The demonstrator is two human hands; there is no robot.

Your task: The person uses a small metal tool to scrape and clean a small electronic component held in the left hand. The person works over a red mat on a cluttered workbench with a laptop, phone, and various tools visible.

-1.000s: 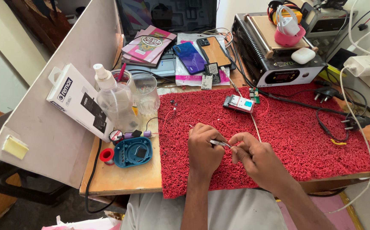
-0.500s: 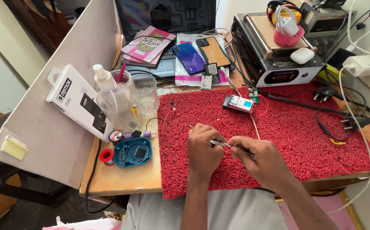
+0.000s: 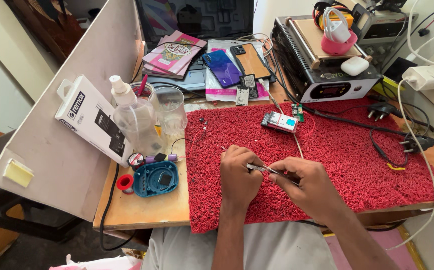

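Both of my hands meet over the near middle of a red looped mat point(image 3: 357, 165). My right hand point(image 3: 304, 182) pinches a pair of thin metal tweezers point(image 3: 258, 169), whose tips point left into my left hand point(image 3: 239, 175). The left hand's fingers are curled around something small that I cannot see. A thin red wire point(image 3: 262, 146) runs across the mat from near my hands toward a small circuit board module point(image 3: 279, 121) lying farther back on the mat.
Left of the mat stand a clear spray bottle point(image 3: 132, 122), a plastic cup point(image 3: 171, 107), a white box point(image 3: 94, 117) and a blue round case point(image 3: 156, 178). Behind are two phones point(image 3: 237, 64), a laptop point(image 3: 197, 20) and a heating machine point(image 3: 327, 65). Black plugs and cables point(image 3: 397, 130) lie right.
My right hand has shifted slightly, moving the tweezers a little against my left hand. Nothing else on the desk has moved.
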